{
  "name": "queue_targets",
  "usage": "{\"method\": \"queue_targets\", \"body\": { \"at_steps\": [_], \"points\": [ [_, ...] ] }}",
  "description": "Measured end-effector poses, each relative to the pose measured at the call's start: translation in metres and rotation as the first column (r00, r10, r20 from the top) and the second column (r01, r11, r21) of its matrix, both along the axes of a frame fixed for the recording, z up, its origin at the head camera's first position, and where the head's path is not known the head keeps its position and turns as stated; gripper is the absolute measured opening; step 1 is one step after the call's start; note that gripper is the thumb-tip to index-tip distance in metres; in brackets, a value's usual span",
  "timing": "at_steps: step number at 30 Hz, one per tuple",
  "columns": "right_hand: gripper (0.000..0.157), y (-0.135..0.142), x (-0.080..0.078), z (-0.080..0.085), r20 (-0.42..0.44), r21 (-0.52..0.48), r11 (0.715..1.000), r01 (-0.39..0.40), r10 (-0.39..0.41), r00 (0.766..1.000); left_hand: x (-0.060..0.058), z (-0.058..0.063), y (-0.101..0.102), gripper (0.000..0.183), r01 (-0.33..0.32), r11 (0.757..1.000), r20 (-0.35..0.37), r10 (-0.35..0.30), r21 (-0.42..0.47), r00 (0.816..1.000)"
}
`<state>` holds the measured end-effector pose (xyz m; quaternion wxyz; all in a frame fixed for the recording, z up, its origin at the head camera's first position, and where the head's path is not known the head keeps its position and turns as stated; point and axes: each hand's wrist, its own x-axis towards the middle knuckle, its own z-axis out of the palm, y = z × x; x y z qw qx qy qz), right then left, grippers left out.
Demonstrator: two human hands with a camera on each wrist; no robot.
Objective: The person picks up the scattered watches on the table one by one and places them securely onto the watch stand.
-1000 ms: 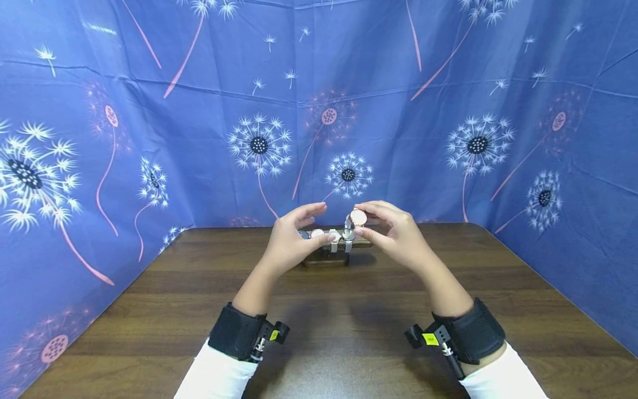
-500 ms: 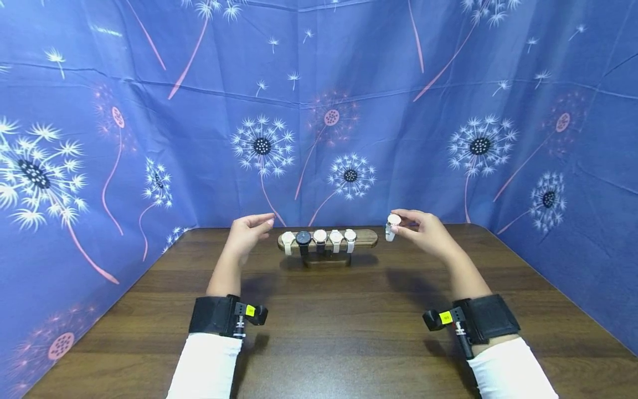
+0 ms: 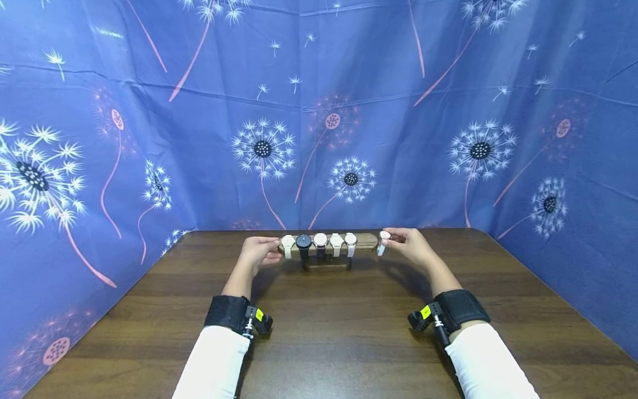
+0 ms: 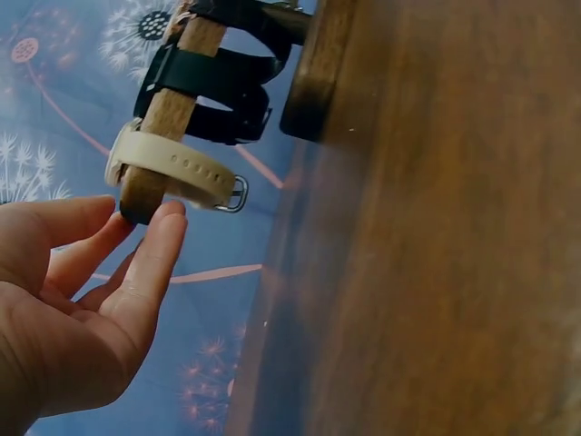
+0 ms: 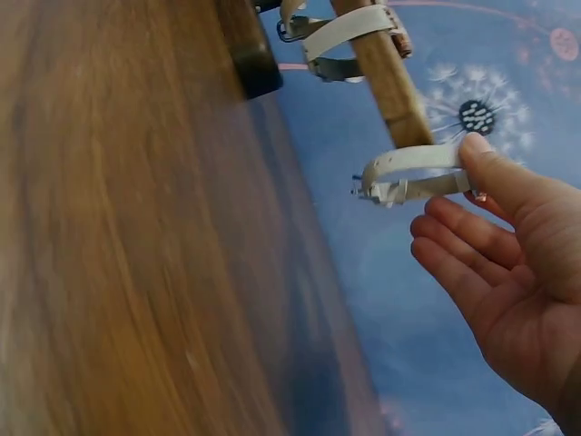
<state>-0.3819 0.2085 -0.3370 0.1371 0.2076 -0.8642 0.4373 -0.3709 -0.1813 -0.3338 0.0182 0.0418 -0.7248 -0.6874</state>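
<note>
A wooden watch stand (image 3: 368,242) carries several wristwatches along its horizontal bar. My left hand (image 3: 253,254) has its thumb and fingertips on either side of the bar's left end, beside a cream-strapped watch (image 4: 172,156). Between thumb and fingers, my right hand (image 3: 412,245) pinches a watch with a white strap (image 5: 413,162) and a pale round dial (image 3: 385,235). The strap is buckled into a loop, and its opening is right at the bar's right end. My thumb presses the strap side; the dial is mostly hidden in the right wrist view.
Beside the cream watch on the bar hangs a black watch (image 3: 303,242), then a pale-dialled one with a dark strap (image 3: 320,240). A low base (image 3: 326,265) supports the bar on the brown wooden table (image 3: 319,332). A blue dandelion-print cloth (image 3: 214,183) hangs behind.
Both hands moved apart from the middle. The left came down and inward to the bar's left end; the right carried the watch right, then down and back to the bar's right end.
</note>
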Motion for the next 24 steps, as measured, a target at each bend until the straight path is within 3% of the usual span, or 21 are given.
{"method": "queue_targets", "body": {
  "at_steps": [8,15,24],
  "points": [
    [0.047,-0.009,-0.014,-0.007,0.061,-0.040,0.999,-0.025,0.028,0.998,-0.002,-0.002,0.007,0.025,-0.051,0.999,-0.035,0.051,-0.008,0.998],
    [0.050,-0.016,-0.017,-0.008,0.085,0.012,1.000,-0.017,0.016,0.996,-0.002,-0.005,0.007,0.024,-0.069,0.998,-0.041,0.069,0.000,0.997],
    [0.049,-0.033,-0.017,-0.002,0.086,-0.007,0.999,-0.052,0.053,0.995,-0.003,-0.005,0.006,0.023,-0.070,0.997,-0.030,0.070,-0.011,0.997]
  ]
}}
